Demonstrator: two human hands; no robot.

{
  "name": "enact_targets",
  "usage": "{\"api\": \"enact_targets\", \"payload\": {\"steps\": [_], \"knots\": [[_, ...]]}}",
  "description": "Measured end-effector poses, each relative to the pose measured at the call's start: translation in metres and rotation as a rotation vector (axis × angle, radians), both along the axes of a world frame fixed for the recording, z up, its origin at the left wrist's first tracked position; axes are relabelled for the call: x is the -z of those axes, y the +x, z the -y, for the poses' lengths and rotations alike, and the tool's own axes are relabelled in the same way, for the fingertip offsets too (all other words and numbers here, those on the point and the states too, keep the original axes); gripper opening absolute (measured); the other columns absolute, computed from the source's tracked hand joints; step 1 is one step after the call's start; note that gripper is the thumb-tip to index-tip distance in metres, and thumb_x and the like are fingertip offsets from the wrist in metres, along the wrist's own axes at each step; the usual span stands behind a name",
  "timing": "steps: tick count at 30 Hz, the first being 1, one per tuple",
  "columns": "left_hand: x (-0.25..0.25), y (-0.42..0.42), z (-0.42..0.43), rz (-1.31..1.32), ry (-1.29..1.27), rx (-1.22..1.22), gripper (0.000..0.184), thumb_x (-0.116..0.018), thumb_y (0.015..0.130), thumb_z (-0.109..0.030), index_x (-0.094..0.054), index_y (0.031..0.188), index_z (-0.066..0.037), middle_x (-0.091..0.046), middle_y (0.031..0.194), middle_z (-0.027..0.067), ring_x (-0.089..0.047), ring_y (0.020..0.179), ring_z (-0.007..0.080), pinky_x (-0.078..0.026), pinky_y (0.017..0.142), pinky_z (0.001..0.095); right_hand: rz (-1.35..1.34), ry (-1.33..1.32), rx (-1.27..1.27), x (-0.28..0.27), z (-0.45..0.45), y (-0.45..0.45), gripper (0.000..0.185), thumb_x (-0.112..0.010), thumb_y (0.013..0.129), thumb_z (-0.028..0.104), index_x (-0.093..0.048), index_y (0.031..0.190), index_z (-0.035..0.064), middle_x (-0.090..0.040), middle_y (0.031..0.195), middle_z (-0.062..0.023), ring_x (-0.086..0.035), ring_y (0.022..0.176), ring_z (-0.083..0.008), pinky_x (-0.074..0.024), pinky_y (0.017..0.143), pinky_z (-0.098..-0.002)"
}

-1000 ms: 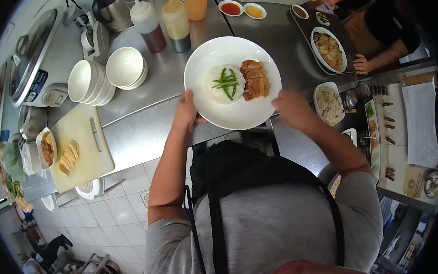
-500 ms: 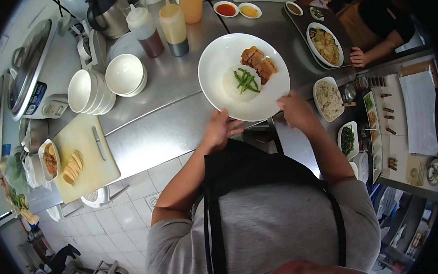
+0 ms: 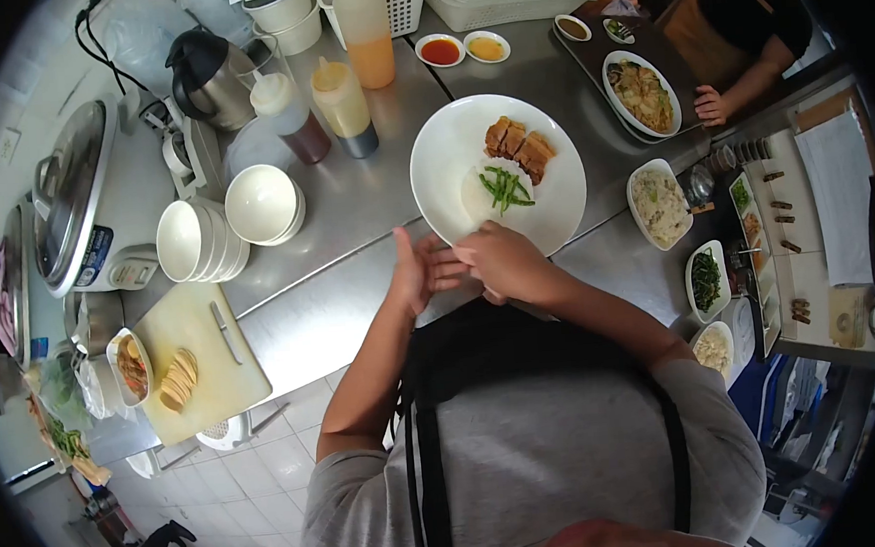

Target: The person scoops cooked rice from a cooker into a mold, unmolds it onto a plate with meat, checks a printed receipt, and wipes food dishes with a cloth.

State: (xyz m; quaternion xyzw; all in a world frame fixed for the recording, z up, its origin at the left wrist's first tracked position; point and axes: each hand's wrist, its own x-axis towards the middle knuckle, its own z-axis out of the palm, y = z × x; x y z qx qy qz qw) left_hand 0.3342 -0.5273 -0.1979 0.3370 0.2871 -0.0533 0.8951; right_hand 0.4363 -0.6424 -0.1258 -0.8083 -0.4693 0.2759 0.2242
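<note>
A wide white plate (image 3: 431,169) on the steel counter carries a mound of rice (image 3: 481,196), cut green beans (image 3: 505,188) and browned sliced meat (image 3: 520,150). My left hand (image 3: 420,268) is at the plate's near left edge, fingers stretched out and thumb raised. My right hand (image 3: 509,259) lies over the near rim, close beside the left fingertips. Its fingers are curled together; what they pinch, if anything, is hidden.
Left are stacked white bowls (image 3: 185,241), squeeze bottles (image 3: 344,109) and a cutting board (image 3: 234,386) with a knife (image 3: 226,332). Right are bowls of food (image 3: 660,205) and a tray (image 3: 585,59) with a noodle dish (image 3: 644,100). A co-worker's hand (image 3: 711,106) touches the tray.
My right hand has moved left along the rim, from the plate's right side to beside my left hand. The left hand has shifted slightly left, its thumb off the rim. The view has shifted.
</note>
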Motion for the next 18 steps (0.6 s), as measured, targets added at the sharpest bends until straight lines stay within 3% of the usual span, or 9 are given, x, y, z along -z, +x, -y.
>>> {"api": "enact_targets", "payload": {"steps": [3,6,9,12,13,16,18], "knots": [[-0.007,-0.002,-0.013,0.057,0.051,-0.032,0.092,-0.004,0.07,-0.074,-0.034,0.119,-0.002,-0.055,0.096,0.0146,-0.056,0.084,0.022,-0.045,0.067,0.0296,0.168,-0.123,0.003,0.005,0.004,0.005,0.014,-0.048,0.073,0.008,-0.056,0.084,0.0039,-0.051,0.084,-0.019,-0.054,0.077,-0.0336,-0.0441,0.067,-0.0388],[-0.009,0.004,-0.016,0.062,0.061,-0.005,0.089,-0.006,0.071,-0.073,-0.038,0.114,-0.002,-0.057,0.086,0.0125,-0.057,0.076,0.0201,-0.046,0.066,0.0286,0.097,-0.231,-0.016,0.003,-0.016,0.003,0.014,-0.049,0.073,0.009,-0.055,0.083,0.0035,-0.051,0.084,-0.0201,-0.055,0.076,-0.0339,-0.0442,0.067,-0.039],[-0.003,0.004,-0.02,0.066,0.025,0.02,0.086,-0.006,0.074,-0.07,-0.036,0.116,-0.001,-0.058,0.089,0.015,-0.058,0.079,0.0228,-0.047,0.069,0.0305,0.19,0.006,-0.03,0.023,-0.038,0.0,0.014,-0.044,0.076,0.007,-0.053,0.085,0.0014,-0.052,0.088,-0.0197,-0.054,0.077,-0.0319,-0.0425,0.067,-0.0378],[-0.007,0.009,-0.019,0.099,0.017,0.006,0.081,-0.011,0.078,-0.067,-0.034,0.118,-0.001,-0.057,0.09,0.0163,-0.059,0.077,0.0231,-0.047,0.071,0.0321,0.089,0.168,-0.013,0.014,-0.031,-0.004,0.011,-0.045,0.074,0.007,-0.051,0.083,0.0034,-0.052,0.089,-0.0183,-0.052,0.081,-0.0323,-0.042,0.067,-0.0385],[-0.008,0.009,-0.019,0.087,0.036,0.004,0.077,-0.012,0.079,-0.064,-0.034,0.117,-0.001,-0.057,0.089,0.0162,-0.059,0.077,0.0228,-0.048,0.069,0.0315,0.173,0.171,-0.115,0.011,-0.019,-0.005,0.012,-0.047,0.072,0.006,-0.053,0.082,0.0084,-0.052,0.089,-0.0128,-0.051,0.08,-0.0298,-0.0421,0.065,-0.0376],[-0.008,0.013,-0.016,0.074,0.068,0.002,0.068,-0.014,0.084,-0.058,-0.035,0.115,-0.001,-0.057,0.087,0.0162,-0.059,0.076,0.0221,-0.049,0.066,0.0301,0.329,0.175,-0.186,0.013,0.027,-0.003,0.013,-0.05,0.069,0.006,-0.054,0.08,0.0129,-0.051,0.086,-0.007,-0.05,0.079,-0.0269,-0.0422,0.064,-0.0357],[-0.011,0.019,-0.014,0.084,0.062,0.001,0.066,-0.016,0.085,-0.056,-0.033,0.117,-0.001,-0.057,0.087,0.0163,-0.059,0.076,0.022,-0.049,0.065,0.0292,0.421,0.091,-0.107,0.016,0.051,0.004,0.014,-0.053,0.067,0.007,-0.053,0.078,0.015,-0.05,0.084,-0.0039,-0.05,0.076,-0.0245,-0.0423,0.064,-0.0348]]}}
